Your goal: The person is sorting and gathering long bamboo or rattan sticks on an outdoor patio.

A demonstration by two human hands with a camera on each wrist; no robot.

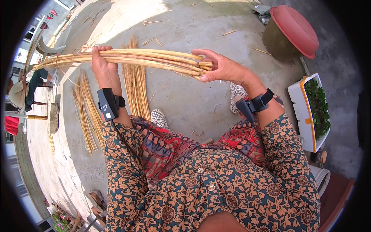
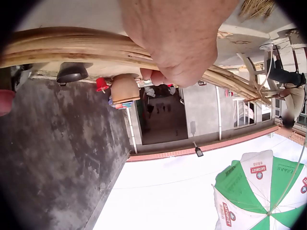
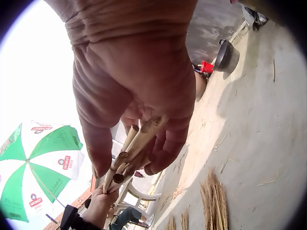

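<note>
A bundle of long pale stalks [image 1: 154,58] is held up crosswise in the head view. The left hand [image 1: 105,69] grips it around the middle, fingers curled over the stalks; the left wrist view shows this hand [image 2: 177,43] closed on the bundle [image 2: 81,48]. At the cut ends on the right, the right hand [image 1: 222,67] has its thumb below and fingers above and behind. In the right wrist view the cut ends [image 3: 125,165] lie between the thumb and curled fingers of the right hand [image 3: 134,96].
Two stalk bundles, one taller [image 1: 135,85] and one spread out [image 1: 85,112], lie on the concrete floor. At the right are a large pot [image 1: 280,42] with a red basin [image 1: 295,31] and a white planter box [image 1: 302,116]. A seated person [image 1: 19,92] is at far left.
</note>
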